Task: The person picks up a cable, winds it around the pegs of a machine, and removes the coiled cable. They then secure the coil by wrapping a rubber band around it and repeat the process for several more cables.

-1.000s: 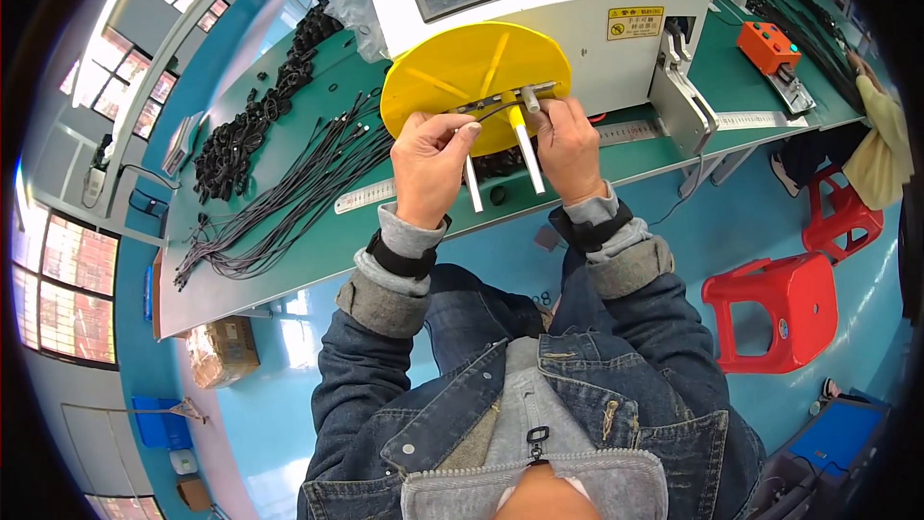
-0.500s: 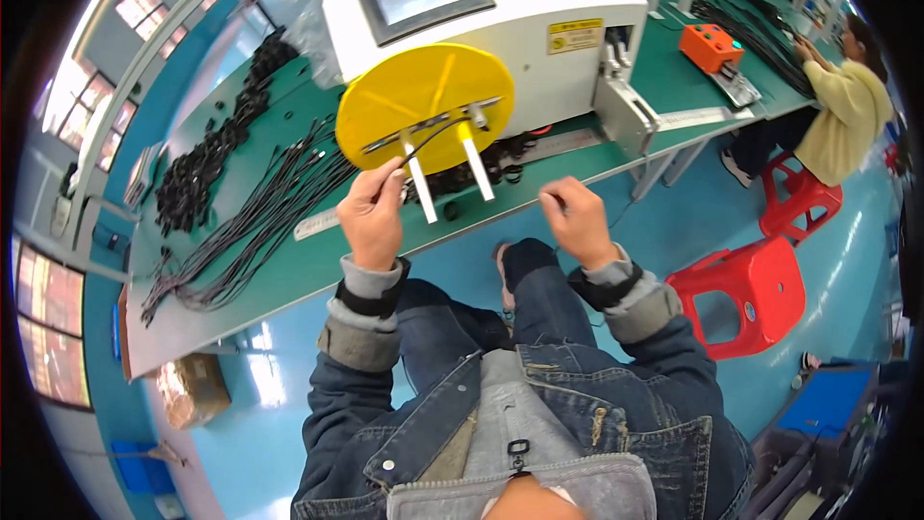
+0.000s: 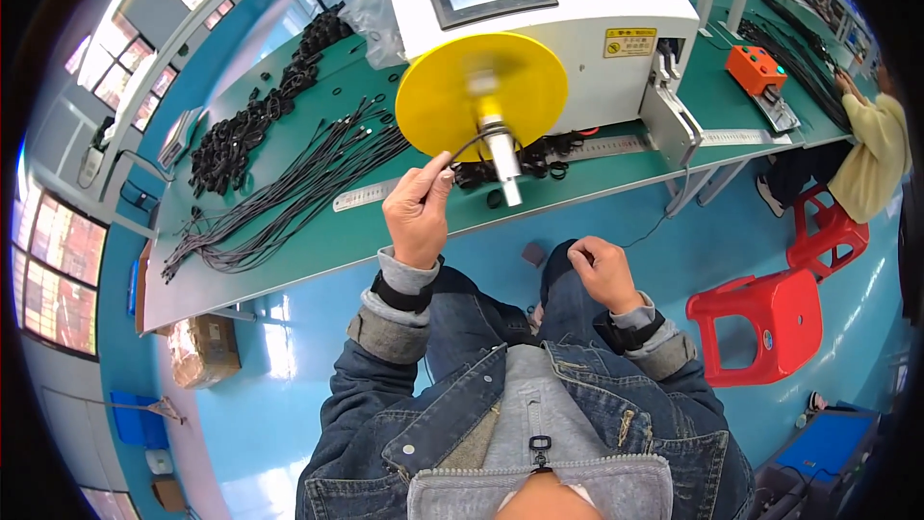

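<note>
The left hand [image 3: 417, 215] pinches a thin black cable [image 3: 466, 146] between closed fingers, its other end at the white pegs [image 3: 500, 149] of the blurred yellow winding disc [image 3: 481, 91]. The right hand [image 3: 602, 273] rests loosely curled at the lap, apparently empty. Winding looks barely begun; loose cables [image 3: 289, 197] wait on the green table [image 3: 318, 231], coiled bundles [image 3: 255, 120] already done.

One yellow disc [image 3: 481, 96], two red stools [image 3: 770, 323], perhaps two steel rulers [image 3: 361, 195].

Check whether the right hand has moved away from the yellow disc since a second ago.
Yes. The right hand was up at the yellow disc on the white machine; now it has dropped toward the person's lap, below the green bench edge.
</note>
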### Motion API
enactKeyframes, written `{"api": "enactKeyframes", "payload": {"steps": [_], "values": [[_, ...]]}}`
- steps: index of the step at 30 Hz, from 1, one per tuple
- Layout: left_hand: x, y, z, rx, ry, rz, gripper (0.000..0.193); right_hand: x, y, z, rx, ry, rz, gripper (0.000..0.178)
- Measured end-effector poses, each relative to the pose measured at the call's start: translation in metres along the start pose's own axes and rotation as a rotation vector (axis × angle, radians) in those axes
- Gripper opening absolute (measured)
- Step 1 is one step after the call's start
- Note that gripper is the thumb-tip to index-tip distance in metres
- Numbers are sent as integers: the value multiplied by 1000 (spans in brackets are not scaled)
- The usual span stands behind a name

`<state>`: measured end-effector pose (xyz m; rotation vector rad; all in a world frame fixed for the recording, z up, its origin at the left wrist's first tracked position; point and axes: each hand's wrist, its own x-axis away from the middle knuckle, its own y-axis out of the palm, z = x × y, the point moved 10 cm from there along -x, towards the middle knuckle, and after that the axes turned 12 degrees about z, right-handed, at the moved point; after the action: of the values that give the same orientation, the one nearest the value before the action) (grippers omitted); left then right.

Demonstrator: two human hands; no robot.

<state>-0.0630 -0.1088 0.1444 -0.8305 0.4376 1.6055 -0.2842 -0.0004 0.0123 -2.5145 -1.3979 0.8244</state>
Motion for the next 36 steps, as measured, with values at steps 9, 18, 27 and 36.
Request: {"api": "enactKeyframes", "payload": {"steps": [9, 18, 27, 36], "values": [[13, 1, 5, 4, 41, 4, 23, 7, 23, 12, 4, 81, -117, 9], [4, 30, 64, -343, 462, -82, 35, 3, 23, 9, -30, 56, -116, 10], [13, 66, 102, -667, 694, -117, 41, -47, -4, -67, -181, -171, 49, 10], [4, 66, 95, -683, 557, -148, 37, -87, 4, -99, -245, -280, 182, 58]]}}
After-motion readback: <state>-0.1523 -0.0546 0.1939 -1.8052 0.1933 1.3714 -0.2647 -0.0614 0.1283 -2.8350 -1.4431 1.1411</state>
